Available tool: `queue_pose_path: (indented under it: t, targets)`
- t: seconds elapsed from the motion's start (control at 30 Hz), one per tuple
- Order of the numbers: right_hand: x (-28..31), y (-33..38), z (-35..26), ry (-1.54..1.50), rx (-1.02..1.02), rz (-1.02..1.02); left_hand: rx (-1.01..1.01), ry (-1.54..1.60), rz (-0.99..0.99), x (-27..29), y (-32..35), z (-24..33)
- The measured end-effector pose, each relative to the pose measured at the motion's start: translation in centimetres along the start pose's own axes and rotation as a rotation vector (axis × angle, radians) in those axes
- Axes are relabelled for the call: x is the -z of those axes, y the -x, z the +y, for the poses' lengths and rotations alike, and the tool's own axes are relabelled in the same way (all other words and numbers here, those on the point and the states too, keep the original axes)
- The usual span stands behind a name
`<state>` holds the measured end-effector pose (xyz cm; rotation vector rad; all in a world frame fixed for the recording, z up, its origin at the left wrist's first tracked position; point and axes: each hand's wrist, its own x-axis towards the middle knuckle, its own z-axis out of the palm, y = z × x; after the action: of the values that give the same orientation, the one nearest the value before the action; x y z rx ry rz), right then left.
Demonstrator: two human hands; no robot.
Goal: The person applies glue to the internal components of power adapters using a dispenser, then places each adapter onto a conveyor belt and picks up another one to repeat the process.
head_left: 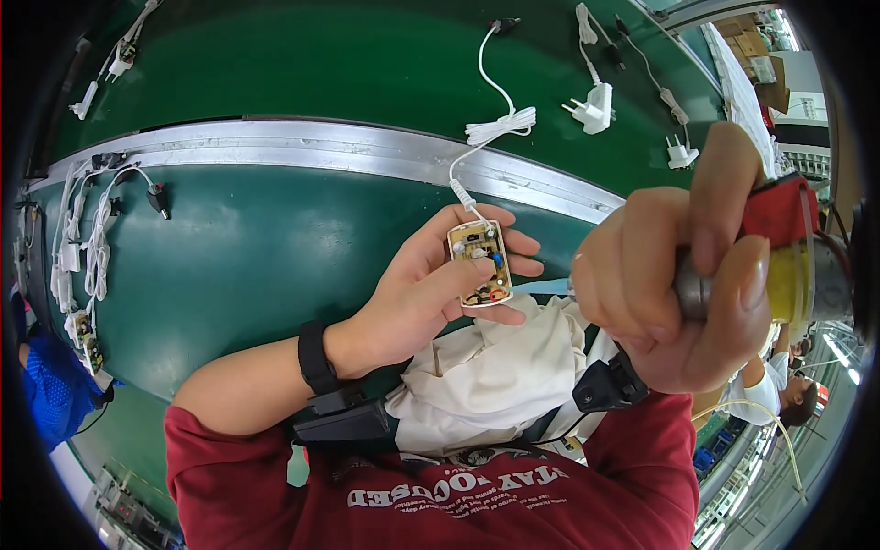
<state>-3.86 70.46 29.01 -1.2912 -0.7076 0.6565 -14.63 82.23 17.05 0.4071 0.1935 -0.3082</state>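
My left hand (412, 284) holds an opened power adapter (478, 240), a white half-shell with its circuit board showing. The thumb presses on the board and the fingers wrap behind the shell. From the adapter's top a bundled white cable (502, 126) runs across the metal rail to a black plug end on the far side. Close to the camera, my right hand (669, 275) is closed round a grey cylindrical tool (790, 284) with red and yellow parts. A light-blue strip (544, 287) shows between the hands; I cannot tell whether it belongs to the tool.
A metal rail (321, 147) crosses the green bench. Beyond it lie white plug adapters (594, 108) with cords. Several bundled white cables (96, 247) lie at the left, near a person in blue (55, 385). White cloth (486, 385) covers my lap. Another person (770, 390) is at the right.
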Motion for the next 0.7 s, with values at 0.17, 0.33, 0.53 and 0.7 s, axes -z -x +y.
queue_pose_path:
  t: [0.17,0.33,0.53,0.7]
  targets:
    - [-0.1,-0.1,0.1,-0.007,0.000,-0.018,-0.002,0.011,-0.014,0.2,-0.1,-0.1]
    - [-0.4,-0.2,0.3,-0.012,-0.002,-0.043,0.036,0.181,-0.057,0.3,-0.2,-0.2]
    - [-0.9,0.5,0.2,-0.021,-0.009,-0.077,0.049,0.284,-0.151,0.3,-0.1,-0.3]
    - [-1.1,-0.1,0.5,-0.029,-0.009,-0.102,0.057,0.302,-0.178,0.5,-0.2,-0.3]
